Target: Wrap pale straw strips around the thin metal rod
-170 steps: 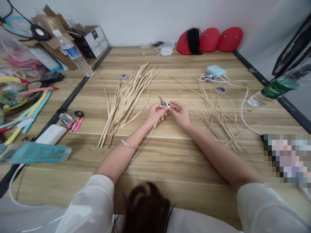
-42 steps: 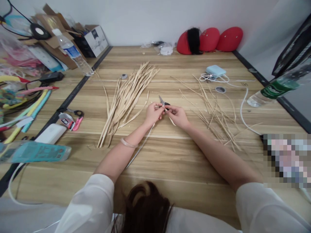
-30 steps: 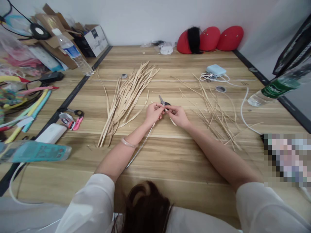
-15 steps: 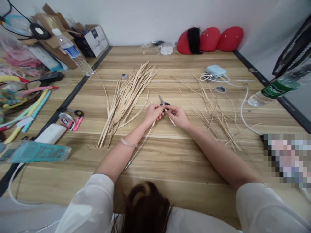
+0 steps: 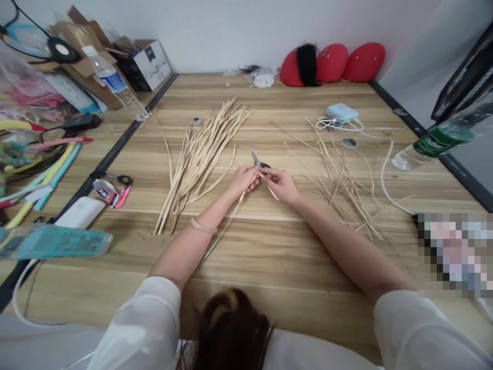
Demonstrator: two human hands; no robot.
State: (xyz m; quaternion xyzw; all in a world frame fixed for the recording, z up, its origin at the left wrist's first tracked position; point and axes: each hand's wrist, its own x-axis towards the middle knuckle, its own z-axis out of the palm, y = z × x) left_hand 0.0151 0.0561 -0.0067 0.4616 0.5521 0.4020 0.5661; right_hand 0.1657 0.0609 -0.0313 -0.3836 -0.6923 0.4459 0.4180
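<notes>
Close together at the middle of the table are my left hand (image 5: 246, 179) and my right hand (image 5: 283, 185). My left hand is closed around a thin metal wire (image 5: 220, 234), whose bare length slants down toward my left forearm. Pale straw covers part of the wire near the fingers. Between my right thumb and fingers is a flat straw strip (image 5: 273, 193), its loose end hanging below the hand. Just beyond the fingertips lies a pair of scissors (image 5: 256, 159), partly hidden by the hands. The exact spot where strip and wire meet is too small to make out.
A bundle of dried straw (image 5: 208, 149) lies to the left, thinner loose straws (image 5: 339, 180) to the right. A roll of tape (image 5: 349, 142) and a light blue box with a white cable (image 5: 342, 111) are behind those. Bottles (image 5: 435, 146) and small tools flank the table.
My fingers and the straw strip have shifted slightly at the wire. The wire's lower end has moved a little. Everything else on the table stays put.
</notes>
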